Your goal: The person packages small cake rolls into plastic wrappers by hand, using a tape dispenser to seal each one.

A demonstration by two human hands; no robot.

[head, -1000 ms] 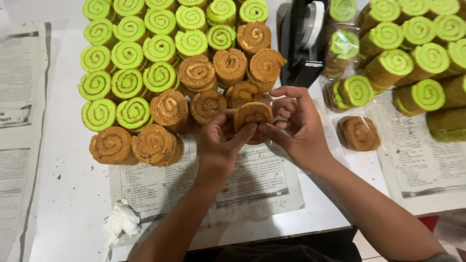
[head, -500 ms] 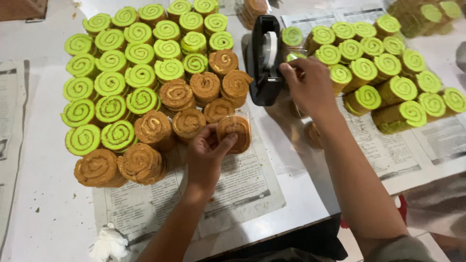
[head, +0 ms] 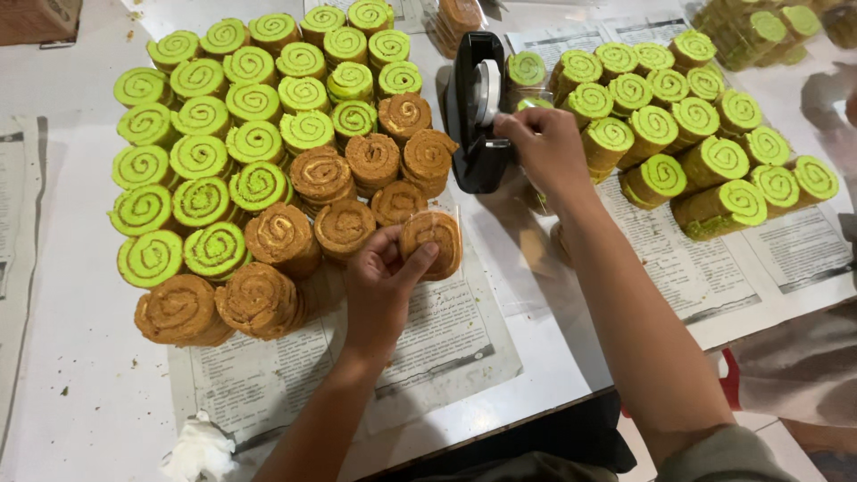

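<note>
From the head view, the left hand (head: pixel 379 290) sits just below the middle of the frame, its fingers and thumb pinched around a brown spiral roll cake (head: pixel 432 241) wrapped in clear plastic, held just above the newspaper (head: pixel 428 348) that covers the white table (head: pixel 62 357). The right hand (head: pixel 544 152) reaches up to the centre top, fingertips closed on the tape at the black tape dispenser (head: pixel 478 116), which stands between two crowds of cakes. Left of it, green spiral roll cakes (head: pixel 223 134) fill the upper left, with more brown roll cakes (head: pixel 357 178) packed beside them toward the middle. On the right, wrapped green rolls (head: pixel 696 143) lie stacked on their sides. A crumpled white tissue (head: pixel 198 451) rests at the bottom left edge.
</note>
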